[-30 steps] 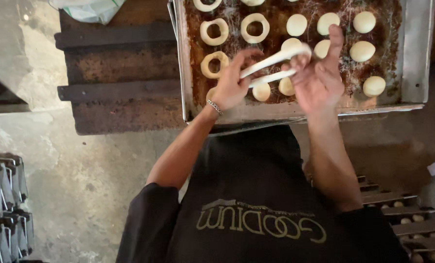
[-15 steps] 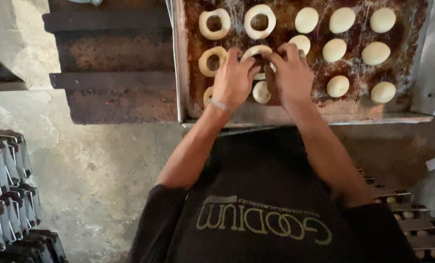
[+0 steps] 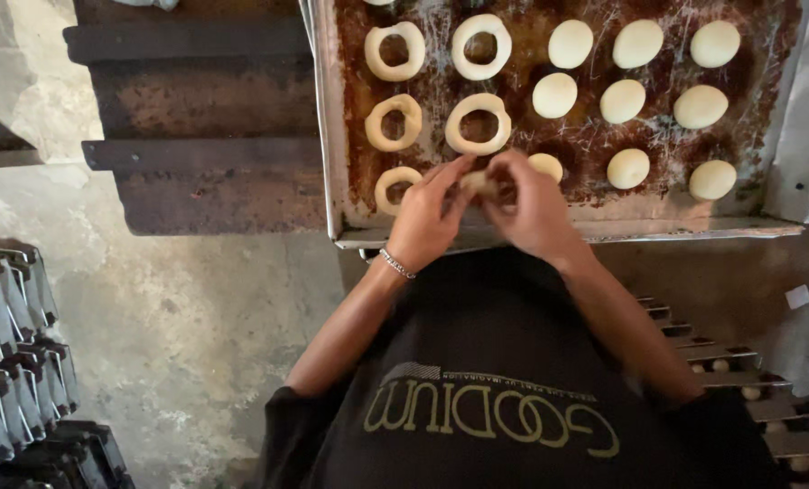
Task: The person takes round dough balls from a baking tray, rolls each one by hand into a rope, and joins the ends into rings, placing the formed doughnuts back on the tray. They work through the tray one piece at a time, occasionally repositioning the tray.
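Both hands have pulled back toward the tray's near edge since half a sec ago, when they pressed flat on a ring further in; a sec ago they stretched a long dough rope between them. That rope is now gone from sight and a fifth ring point(image 3: 479, 124) lies finished in the 2nd column. Left hand point(image 3: 427, 217) and right hand point(image 3: 533, 205) meet fingertip to fingertip, pinched shut on a small dough piece point(image 3: 477, 182), mostly hidden by the fingers; its shape can't be made out, though what shows runs roughly left-right between the hands. It sits just above the near rim of the baking tray point(image 3: 330, 136), a worn metal sheet w/ dark crusted floor. Around it: rings at left, incl. one point(image 3: 395, 185) partly behind the left hand; round dough balls point(image 3: 627, 167) at right, one point(image 3: 546, 165) tucked just behind the right hand. A bracelet point(image 3: 395, 263) circles the left wrist. Rusty stacked shelves point(image 3: 205, 100) stand left of the tray; dark moulds point(image 3: 15, 362) at lower left.
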A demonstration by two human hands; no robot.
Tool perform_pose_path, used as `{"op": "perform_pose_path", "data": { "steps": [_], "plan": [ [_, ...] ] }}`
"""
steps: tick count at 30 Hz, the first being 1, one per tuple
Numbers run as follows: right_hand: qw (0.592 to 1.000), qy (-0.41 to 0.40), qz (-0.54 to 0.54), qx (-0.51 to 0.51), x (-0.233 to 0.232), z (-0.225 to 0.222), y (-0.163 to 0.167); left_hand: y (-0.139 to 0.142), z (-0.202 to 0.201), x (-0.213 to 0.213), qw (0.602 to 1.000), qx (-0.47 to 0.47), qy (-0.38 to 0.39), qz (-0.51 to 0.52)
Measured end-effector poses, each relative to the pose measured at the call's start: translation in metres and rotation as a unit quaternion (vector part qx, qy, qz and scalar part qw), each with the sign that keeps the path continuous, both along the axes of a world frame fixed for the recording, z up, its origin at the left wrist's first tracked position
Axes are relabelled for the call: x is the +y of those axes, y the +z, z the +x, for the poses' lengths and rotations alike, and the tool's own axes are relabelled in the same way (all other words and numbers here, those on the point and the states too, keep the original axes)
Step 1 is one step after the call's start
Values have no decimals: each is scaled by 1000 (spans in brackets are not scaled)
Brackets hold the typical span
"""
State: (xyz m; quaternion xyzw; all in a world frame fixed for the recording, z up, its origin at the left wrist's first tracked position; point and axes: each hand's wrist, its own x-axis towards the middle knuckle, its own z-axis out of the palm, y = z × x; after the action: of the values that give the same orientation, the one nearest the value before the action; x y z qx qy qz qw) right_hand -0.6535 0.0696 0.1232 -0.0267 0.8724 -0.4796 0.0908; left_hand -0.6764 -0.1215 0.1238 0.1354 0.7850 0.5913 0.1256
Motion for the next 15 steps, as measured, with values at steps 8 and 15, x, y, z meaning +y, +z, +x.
{"op": "perform_pose_path", "data": {
  "steps": [8, 15],
  "plan": [
    [973, -121, -127, 151, -6, 4, 3, 15, 6, 18, 987, 139, 52, 60],
    [932, -61, -343, 102, 8, 24, -9, 15, -1, 14, 989, 62, -4, 131]
  ]
}}
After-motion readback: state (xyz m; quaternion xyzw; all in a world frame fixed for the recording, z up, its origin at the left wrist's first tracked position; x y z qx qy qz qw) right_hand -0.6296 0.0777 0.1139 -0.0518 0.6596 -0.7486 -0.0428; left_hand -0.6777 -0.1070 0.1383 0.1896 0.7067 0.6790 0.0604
